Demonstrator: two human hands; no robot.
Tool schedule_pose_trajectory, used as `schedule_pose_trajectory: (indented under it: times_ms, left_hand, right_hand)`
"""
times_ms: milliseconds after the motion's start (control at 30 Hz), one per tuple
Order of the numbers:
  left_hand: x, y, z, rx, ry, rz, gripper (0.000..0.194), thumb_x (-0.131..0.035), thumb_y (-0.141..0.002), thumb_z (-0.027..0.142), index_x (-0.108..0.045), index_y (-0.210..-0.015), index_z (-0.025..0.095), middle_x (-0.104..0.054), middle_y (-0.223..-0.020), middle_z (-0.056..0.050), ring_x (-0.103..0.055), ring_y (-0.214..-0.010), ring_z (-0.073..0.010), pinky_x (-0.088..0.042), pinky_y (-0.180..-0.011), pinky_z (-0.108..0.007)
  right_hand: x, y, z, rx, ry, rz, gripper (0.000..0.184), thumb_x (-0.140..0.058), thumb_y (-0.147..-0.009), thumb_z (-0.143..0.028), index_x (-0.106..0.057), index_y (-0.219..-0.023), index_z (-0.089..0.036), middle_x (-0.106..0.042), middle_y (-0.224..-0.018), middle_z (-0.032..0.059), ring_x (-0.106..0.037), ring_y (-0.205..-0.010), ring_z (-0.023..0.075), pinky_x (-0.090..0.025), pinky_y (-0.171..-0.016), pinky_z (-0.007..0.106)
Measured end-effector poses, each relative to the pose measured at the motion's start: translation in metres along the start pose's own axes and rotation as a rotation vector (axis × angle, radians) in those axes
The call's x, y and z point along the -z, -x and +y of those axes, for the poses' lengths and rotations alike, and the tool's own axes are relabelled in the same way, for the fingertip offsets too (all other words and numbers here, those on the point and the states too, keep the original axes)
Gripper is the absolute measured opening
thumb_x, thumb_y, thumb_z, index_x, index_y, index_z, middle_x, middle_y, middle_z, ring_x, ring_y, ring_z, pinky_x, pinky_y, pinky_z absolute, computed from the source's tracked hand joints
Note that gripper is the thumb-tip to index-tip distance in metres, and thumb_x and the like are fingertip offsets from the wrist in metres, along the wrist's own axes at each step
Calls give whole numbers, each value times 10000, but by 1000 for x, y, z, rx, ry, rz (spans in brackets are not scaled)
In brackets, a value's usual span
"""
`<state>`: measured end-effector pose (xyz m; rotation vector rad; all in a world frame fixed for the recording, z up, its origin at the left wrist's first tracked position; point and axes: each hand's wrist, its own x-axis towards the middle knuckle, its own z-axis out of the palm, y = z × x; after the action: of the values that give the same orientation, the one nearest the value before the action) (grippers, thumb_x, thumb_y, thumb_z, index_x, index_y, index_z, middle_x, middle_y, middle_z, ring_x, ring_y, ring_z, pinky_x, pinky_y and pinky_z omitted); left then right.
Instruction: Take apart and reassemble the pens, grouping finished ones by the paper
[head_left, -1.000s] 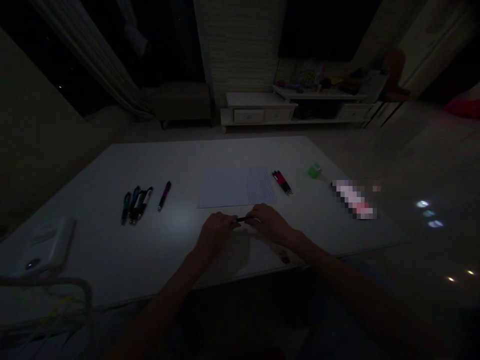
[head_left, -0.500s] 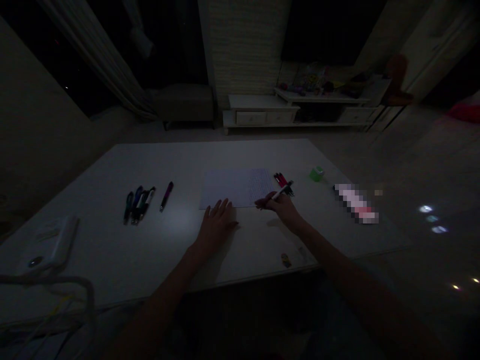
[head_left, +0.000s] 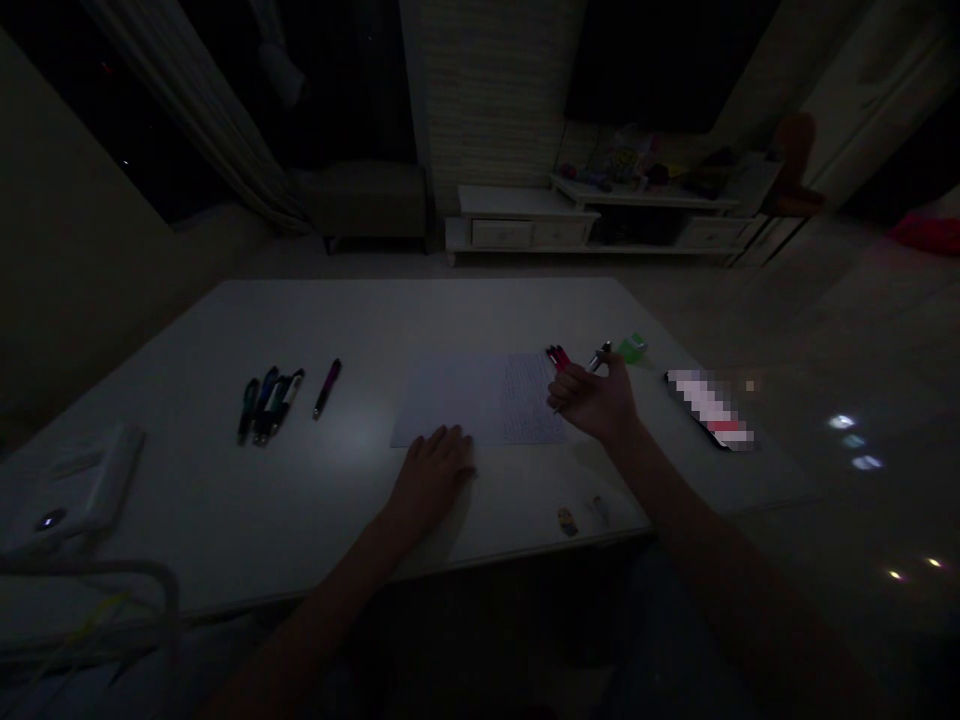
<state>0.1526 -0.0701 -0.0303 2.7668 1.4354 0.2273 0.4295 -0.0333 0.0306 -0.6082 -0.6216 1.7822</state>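
Observation:
A sheet of paper lies on the white table, its right part filled with small handwriting. My left hand rests flat with fingers stretched on the sheet's near edge. At the right edge of the sheet, my right hand is curled around a pen, its dark end sticking up above the fingers. Red pens lie just beyond the right hand, partly hidden by it. Close behind the pen's upper end sits a small green object.
Several pens lie grouped at the left, with a purple-and-black pen beside them. A white box-like device stands at the left edge. At the right lies a blurred-out phone-like object. Small bits lie near the front edge.
The paper has slid toward me with my left hand on it. My right hand has risen and turned, moving right off the writing with the pen still held.

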Motion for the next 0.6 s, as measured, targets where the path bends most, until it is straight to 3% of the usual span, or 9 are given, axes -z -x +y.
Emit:
schedule_pose_trajectory:
  times_ms: [200,600]
  left_hand:
    - [-2,2,1,-5,-21,-9,371,-452,-874,291,-453,-1239,223,-440,-1335,-79,-383,-1223,-264,-318,-979,-453]
    - [-2,3,7,8,-3,3,354,-460,-864,255,-461,-1215,210,-448,-1307,-96,-401,-1195,-270,-351,-950,-443]
  right_hand:
    - [0,-2,1,-78,-29,-28,544,-326,-704,-728,-200,-533,-227,-273,-484,-31,-286,-483,135,-287,-493,305]
    - [0,-3,7,-80,-246,-55,511,-409,-721,-641,-164,-560,-222,-283,-496,-32,-304,-499,138,-290,-498,301]
